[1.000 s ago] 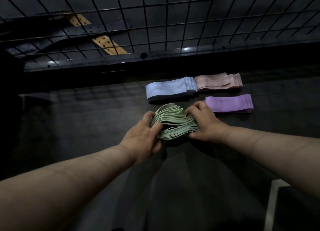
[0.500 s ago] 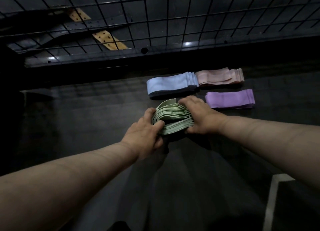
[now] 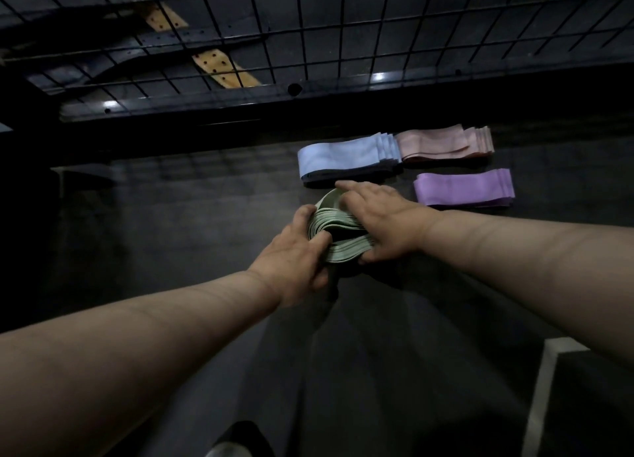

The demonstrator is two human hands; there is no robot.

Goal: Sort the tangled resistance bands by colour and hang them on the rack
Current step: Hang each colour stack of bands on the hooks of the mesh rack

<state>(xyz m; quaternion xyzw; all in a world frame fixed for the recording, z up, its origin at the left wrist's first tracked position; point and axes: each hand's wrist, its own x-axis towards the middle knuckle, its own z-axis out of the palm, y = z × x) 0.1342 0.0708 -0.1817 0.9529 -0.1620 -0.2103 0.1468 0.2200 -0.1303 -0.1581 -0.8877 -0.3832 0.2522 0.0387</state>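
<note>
Lying on the dark floor, clamped between left hand and right hand, fingers curled round: fanned bundle of pale green rubber resistance bands. Probably light, floppy, slithery; best pinched across all layers.

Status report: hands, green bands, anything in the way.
Left hand grips green bands. Right hand clamps them from above. Blue stack close ahead; pink stack, purple stack beyond.

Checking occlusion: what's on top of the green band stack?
The right hand lies across the top of the green band stack; the left hand grips its left end. Bands beneath both hands are hidden.
</note>
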